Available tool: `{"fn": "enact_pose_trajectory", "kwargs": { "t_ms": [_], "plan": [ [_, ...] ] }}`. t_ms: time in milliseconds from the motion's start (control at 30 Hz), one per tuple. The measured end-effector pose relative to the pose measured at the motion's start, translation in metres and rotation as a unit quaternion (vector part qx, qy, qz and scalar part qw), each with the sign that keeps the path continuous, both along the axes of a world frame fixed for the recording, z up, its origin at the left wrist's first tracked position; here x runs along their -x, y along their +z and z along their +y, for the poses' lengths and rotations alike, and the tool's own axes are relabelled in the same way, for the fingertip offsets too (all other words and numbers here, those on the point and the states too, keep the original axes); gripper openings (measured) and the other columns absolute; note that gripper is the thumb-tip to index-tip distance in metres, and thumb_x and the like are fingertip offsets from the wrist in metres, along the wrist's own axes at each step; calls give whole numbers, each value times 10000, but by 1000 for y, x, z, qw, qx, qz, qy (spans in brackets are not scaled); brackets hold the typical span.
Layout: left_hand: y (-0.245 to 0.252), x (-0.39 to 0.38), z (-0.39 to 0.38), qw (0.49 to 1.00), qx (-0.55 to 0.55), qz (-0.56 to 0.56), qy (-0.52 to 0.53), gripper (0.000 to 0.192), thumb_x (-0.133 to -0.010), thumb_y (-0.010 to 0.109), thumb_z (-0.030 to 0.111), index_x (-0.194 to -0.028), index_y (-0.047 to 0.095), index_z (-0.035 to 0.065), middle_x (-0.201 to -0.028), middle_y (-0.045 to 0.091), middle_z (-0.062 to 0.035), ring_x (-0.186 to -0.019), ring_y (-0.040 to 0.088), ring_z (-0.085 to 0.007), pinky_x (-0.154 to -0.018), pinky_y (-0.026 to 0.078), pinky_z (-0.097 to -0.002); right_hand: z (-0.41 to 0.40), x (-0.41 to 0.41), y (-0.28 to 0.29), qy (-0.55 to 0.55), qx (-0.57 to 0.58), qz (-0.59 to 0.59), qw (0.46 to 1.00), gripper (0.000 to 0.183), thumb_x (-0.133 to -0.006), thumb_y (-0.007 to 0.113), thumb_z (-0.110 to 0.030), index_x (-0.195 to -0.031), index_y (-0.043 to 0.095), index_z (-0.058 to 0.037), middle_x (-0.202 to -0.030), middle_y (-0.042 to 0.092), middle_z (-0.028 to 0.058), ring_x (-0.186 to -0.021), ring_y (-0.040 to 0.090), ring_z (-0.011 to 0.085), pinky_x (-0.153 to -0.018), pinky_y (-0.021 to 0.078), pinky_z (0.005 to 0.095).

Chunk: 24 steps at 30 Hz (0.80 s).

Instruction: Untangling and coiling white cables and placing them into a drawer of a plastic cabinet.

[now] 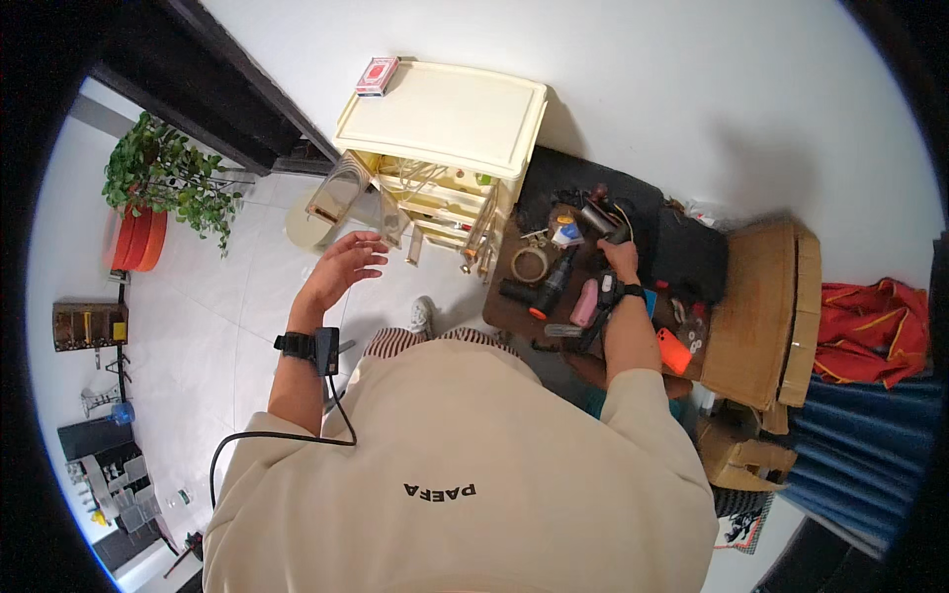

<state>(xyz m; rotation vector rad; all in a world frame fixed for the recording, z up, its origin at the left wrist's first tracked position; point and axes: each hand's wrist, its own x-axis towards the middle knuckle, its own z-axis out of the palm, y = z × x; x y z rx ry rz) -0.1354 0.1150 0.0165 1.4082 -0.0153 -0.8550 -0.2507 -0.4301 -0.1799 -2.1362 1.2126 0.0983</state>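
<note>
My right hand (621, 257) reaches over a dark brown tabletop (504, 311), its fingers curled round the black end of a grey cylindrical tool (599, 220). A thin pale cord or strip runs beside that tool. Close by lie a blue-and-white packet (569, 234), a roll of tape (528, 264), a black hand tool with an orange end (552, 287) and a pink object (585, 302). My left hand (348, 268) hangs in the air with fingers apart and nothing in it. It is nearest to the swung-out transparent fronts (339, 189) of a cream plastic storage cabinet (445, 111).
A boxed card deck (377, 76) rests on the cabinet top. An orange phone (675, 350) lies at the table's right, beside a large cardboard box (752, 311). A potted plant (159, 174) stands far left. A black cable (282, 436) runs from my left wrist device.
</note>
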Motion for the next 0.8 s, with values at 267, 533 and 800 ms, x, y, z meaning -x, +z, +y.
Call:
{"fn": "enact_pose_trajectory", "kwargs": {
  "t_ms": [267,533,800],
  "plan": [
    [-11,-62,32,998,-14,-37,-49,356,-947,551,140,-1287,519,38,-1176,613,-104,-1033,620,-202,-881,520,-336,27,25,29,-76,-70,14,995,594,-645,832,-362,-967,676,111,-1028,693,245,-937,688,353,-766,523,444],
    [-2,-177,46,986,62,-148,-36,243,-936,524,80,-1170,577,43,-1108,646,-70,-1022,623,-156,-850,516,-296,71,98,39,-187,83,-42,978,375,-602,809,-217,-724,644,96,-706,660,134,-600,634,209,-550,477,367],
    [-49,-233,44,812,-149,-563,46,241,-883,592,98,-1089,571,-25,-1075,597,-158,-1015,580,-274,-889,472,-379,164,150,83,-199,-75,-212,954,321,-653,784,-172,-896,685,15,-849,675,88,-776,665,204,-649,504,328]
  ]
}}
